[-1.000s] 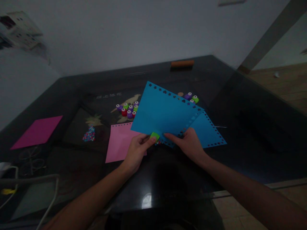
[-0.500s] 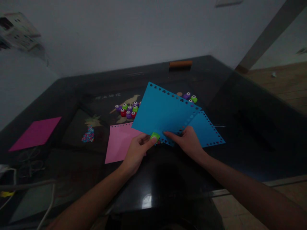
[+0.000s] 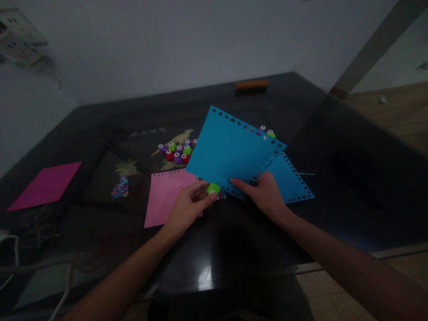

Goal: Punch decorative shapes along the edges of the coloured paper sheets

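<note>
My left hand is closed on a small green craft punch at the lower edge of a blue sheet of paper. Whether the edge sits in the punch's slot, I cannot tell. My right hand pinches that sheet, thumb on top, along its lower right side. Star, heart and other shaped holes run along its upper and right edges. Beneath it lies a second blue sheet with punched edges. A light pink sheet, punched along its top, is partly behind my left hand. Small coloured paper bits show below the blue sheet.
Several purple, green and red punches stand behind the pink sheet, more behind the blue one. A confetti pile and magenta sheet lie left on the dark glossy table. An orange-brown roll is at the back; a white cable lower left.
The held blue sheet has shifted slightly up and right. In my left hand the green punch has turned a little and its fingers have loosened slightly. My right hand keeps its pinch.
</note>
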`<state>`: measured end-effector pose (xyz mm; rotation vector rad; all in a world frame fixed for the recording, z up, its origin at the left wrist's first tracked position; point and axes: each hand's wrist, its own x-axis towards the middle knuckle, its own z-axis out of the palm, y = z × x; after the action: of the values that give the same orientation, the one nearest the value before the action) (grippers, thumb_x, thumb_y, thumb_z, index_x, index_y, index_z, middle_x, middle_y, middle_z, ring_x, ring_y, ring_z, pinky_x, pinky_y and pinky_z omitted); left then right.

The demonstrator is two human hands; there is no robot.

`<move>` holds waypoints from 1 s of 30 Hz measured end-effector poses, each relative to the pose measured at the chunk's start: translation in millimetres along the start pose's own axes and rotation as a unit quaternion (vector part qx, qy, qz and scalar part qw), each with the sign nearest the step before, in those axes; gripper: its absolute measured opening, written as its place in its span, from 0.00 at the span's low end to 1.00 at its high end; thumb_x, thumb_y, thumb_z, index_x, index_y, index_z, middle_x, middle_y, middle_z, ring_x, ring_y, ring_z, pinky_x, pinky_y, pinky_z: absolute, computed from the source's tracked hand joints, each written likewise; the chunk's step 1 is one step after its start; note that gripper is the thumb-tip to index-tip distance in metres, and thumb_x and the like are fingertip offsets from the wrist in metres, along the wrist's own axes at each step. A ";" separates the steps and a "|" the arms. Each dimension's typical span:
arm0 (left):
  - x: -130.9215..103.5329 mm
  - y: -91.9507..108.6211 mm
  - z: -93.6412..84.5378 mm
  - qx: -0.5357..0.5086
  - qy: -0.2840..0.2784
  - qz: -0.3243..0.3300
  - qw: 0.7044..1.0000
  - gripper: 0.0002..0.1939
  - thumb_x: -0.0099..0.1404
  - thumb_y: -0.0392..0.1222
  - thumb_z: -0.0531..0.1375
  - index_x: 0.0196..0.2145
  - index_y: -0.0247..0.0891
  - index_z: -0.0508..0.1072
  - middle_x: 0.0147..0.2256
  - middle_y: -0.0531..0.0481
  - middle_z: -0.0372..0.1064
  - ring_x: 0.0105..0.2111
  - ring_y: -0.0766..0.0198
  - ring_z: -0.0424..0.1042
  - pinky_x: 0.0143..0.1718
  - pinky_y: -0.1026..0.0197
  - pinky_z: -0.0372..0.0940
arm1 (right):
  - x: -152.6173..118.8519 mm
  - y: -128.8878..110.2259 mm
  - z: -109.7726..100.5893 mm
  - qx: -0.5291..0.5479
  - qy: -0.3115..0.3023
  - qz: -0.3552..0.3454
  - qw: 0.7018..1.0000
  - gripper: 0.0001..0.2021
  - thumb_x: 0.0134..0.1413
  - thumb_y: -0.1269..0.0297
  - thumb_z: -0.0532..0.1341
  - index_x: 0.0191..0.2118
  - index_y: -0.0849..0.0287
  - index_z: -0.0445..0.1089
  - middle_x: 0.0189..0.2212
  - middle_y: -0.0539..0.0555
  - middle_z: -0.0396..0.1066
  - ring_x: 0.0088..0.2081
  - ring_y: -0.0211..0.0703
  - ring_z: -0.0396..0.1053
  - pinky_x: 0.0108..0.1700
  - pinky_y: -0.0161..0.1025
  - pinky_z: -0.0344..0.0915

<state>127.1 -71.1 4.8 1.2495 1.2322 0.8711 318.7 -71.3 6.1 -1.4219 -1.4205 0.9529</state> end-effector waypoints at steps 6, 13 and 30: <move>2.9 -3.0 -2.1 0.049 -0.032 0.046 0.997 0.18 0.54 0.41 0.64 0.44 0.39 0.72 0.42 0.46 0.74 0.42 0.55 0.73 0.47 0.50 0.65 | 2.9 -0.5 -4.3 -0.015 0.031 0.017 0.999 0.14 0.45 0.55 0.65 0.22 0.59 0.66 0.16 0.49 0.64 0.23 0.41 0.63 0.24 0.37 0.58; 4.5 -9.2 -7.1 0.145 -0.054 0.101 0.983 0.22 0.57 0.37 0.60 0.51 0.39 0.69 0.46 0.42 0.72 0.45 0.54 0.71 0.49 0.48 0.64 | 4.2 -2.3 -7.0 -0.025 0.047 0.024 0.998 0.14 0.45 0.55 0.65 0.21 0.59 0.64 0.15 0.48 0.62 0.23 0.41 0.62 0.23 0.37 0.56; 9.4 -8.6 -13.2 0.325 -0.046 0.239 0.914 0.21 0.57 0.33 0.56 0.49 0.42 0.69 0.46 0.45 0.70 0.46 0.55 0.68 0.49 0.53 0.61 | 1.2 -8.0 -9.7 0.000 0.053 0.013 0.999 0.12 0.44 0.56 0.66 0.24 0.59 0.68 0.18 0.51 0.66 0.27 0.44 0.67 0.25 0.37 0.60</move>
<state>114.7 -60.7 -4.0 2.1723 1.1968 0.7436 325.4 -71.2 16.8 -1.4721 -1.3276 0.8805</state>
